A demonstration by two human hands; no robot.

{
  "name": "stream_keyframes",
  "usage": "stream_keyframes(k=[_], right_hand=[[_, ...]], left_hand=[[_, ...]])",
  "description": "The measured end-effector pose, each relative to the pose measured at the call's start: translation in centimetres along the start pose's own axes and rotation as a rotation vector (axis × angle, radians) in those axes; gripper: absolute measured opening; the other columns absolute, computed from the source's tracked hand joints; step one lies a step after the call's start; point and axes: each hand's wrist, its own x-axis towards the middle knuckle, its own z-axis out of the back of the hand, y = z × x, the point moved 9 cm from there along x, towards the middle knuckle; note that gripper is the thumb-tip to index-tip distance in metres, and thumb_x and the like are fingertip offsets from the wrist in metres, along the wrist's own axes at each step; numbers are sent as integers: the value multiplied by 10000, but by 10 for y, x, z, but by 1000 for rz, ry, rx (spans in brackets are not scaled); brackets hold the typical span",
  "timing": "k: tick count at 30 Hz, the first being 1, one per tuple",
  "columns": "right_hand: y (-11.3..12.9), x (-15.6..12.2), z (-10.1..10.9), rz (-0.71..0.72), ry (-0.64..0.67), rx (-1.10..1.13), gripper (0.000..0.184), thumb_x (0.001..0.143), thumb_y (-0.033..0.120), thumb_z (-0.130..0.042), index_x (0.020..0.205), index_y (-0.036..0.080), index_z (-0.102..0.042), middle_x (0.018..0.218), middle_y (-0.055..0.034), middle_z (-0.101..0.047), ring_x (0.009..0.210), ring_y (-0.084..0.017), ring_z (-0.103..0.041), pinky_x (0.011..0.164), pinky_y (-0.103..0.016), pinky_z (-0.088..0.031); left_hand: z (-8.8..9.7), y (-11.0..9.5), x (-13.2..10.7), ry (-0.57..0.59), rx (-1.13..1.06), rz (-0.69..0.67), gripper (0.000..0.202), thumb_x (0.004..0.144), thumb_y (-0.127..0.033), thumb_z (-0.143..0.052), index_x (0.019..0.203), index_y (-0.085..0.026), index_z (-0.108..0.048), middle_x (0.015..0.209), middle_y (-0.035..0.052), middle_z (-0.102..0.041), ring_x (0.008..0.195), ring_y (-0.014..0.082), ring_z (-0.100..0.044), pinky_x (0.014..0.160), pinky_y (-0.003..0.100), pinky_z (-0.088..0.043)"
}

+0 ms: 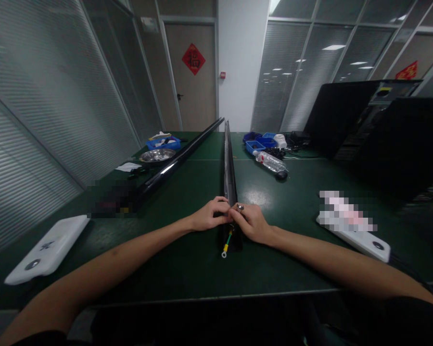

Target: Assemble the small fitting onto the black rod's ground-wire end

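Observation:
A long black channel-shaped rail [231,175] lies lengthwise on the green table, running away from me. At its near end my left hand [212,214] is closed, thumb and fingers pinched at the rail's left edge. From the right, my right hand [251,223], wearing a ring, closes on the same spot with its fingertips against the left ones. Whatever small part may be between the fingertips is hidden. Just below them a short green-and-yellow wire [228,239] sticks out of the rail's end, tipped with a metal ring terminal [224,255].
Another long black rail [180,157] lies to the left. Beyond it are a metal dish [157,155] and a blue tray [173,144]. On the right are a plastic bottle [271,162], blue bins [254,147] and black computer equipment [346,115]. White devices [59,242] flank my arms.

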Motion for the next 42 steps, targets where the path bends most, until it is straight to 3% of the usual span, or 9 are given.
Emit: stream_keyframes(k=[18,34,42], right_hand=[[-2,-1,-1,-3,-20,-11,320,1060,325,-472,822,169,-617,699,-25,-633,583,-148,-586,578,-277,-449],[2,0,-1,19,19,31,338,1078,299,-410,819,184,-595,737,-29,-611,639,-156,-589,621,-282,-467],[-2,-1,-1,-4,-5,-11,318,1069,320,-453,837,180,-618,742,-34,-661,626,-154,-609,612,-277,-471]], left_hand=[[0,-3,1,-11,11,-20,235,1019,-359,-551,934,-173,-665,943,20,-719,926,178,-627,1139,424,-274],[0,-1,0,7,-6,8,212,998,-354,-581,938,-178,-684,950,19,-728,942,189,-630,1150,428,-271],[-1,2,-1,-2,-6,-4,236,1014,-364,-559,943,-176,-683,949,20,-730,941,184,-630,1150,420,-270]])
